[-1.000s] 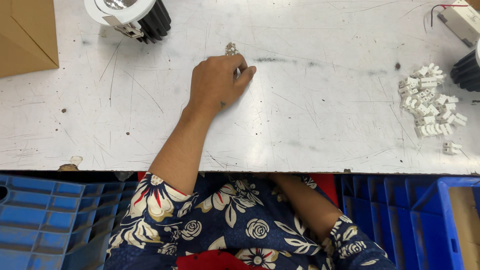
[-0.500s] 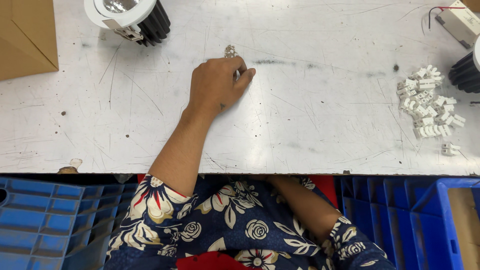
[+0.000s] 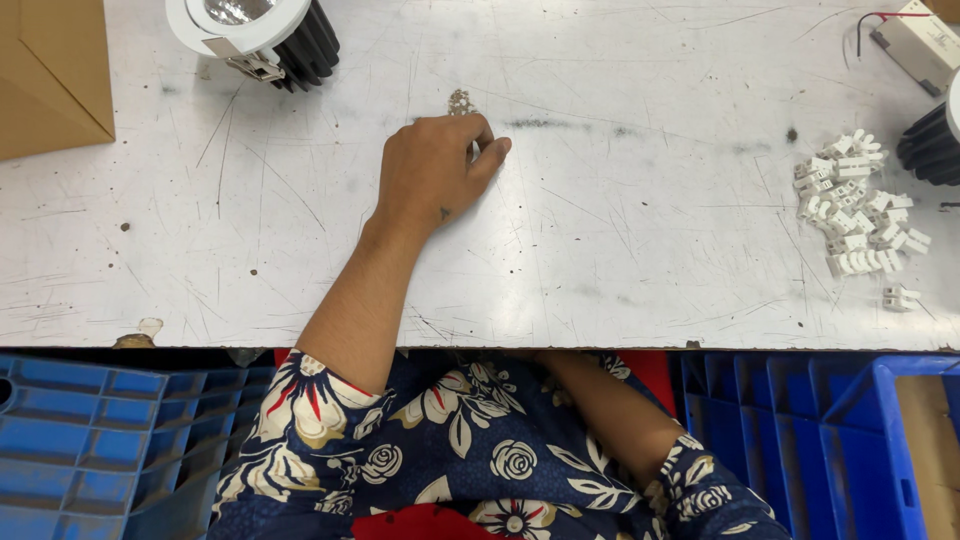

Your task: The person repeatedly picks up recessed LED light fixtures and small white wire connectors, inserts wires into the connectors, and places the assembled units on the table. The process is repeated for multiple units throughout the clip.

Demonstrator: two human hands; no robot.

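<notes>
My left hand [image 3: 432, 170] rests knuckles-up on the scratched white table [image 3: 600, 250], fingers curled together. Its fingertips sit at a tiny heap of small metal pieces [image 3: 460, 101]. A pale sliver of one piece shows pinched between thumb and forefinger. My right forearm [image 3: 600, 410] runs under the table's front edge, and that hand is hidden below it. I wear a dark floral top.
A round white downlight with a black finned body [image 3: 255, 30] lies at the back left, beside a brown cardboard box [image 3: 50, 70]. A pile of several white plastic connectors [image 3: 855, 205] lies at right, near another black finned body [image 3: 930, 145]. Blue crates [image 3: 100, 440] stand below the table.
</notes>
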